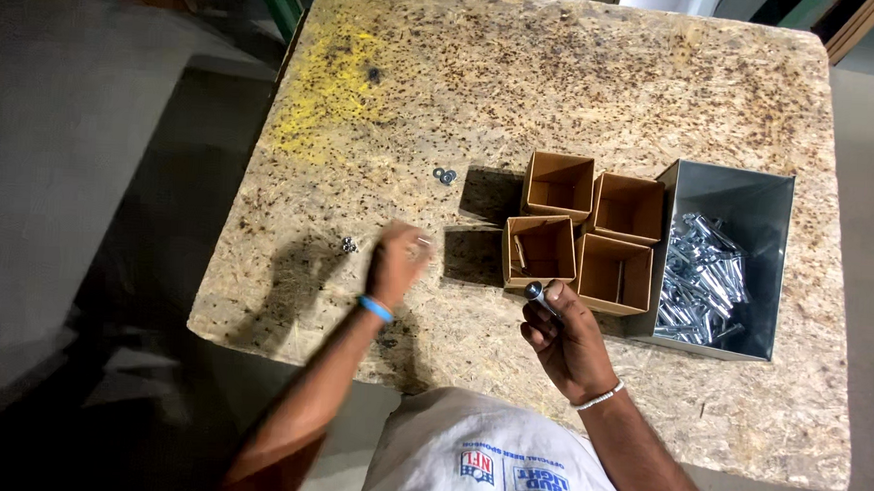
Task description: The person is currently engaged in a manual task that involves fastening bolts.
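Bolt (536, 295) sat pinched upright in the right hand (569, 338) at lower centre, just before the cardboard boxes (577, 244). The left hand (397, 260), fingers closed over small nuts (423, 241), rested on the chipboard table (561, 94); more bolts filled the metal bin (720, 278).

A short silvery bolt (536, 295) stands pinched between fingertips, head up, just before the nearest cardboard box (539, 251).

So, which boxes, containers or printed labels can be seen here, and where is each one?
Four small brown cardboard boxes: open, square, grouped two by two right of the table's centre.
Grey metal bin: open, right of the boxes, holding shiny bolts.
Printed patches: blue and red, on the white shirt at the bottom edge.
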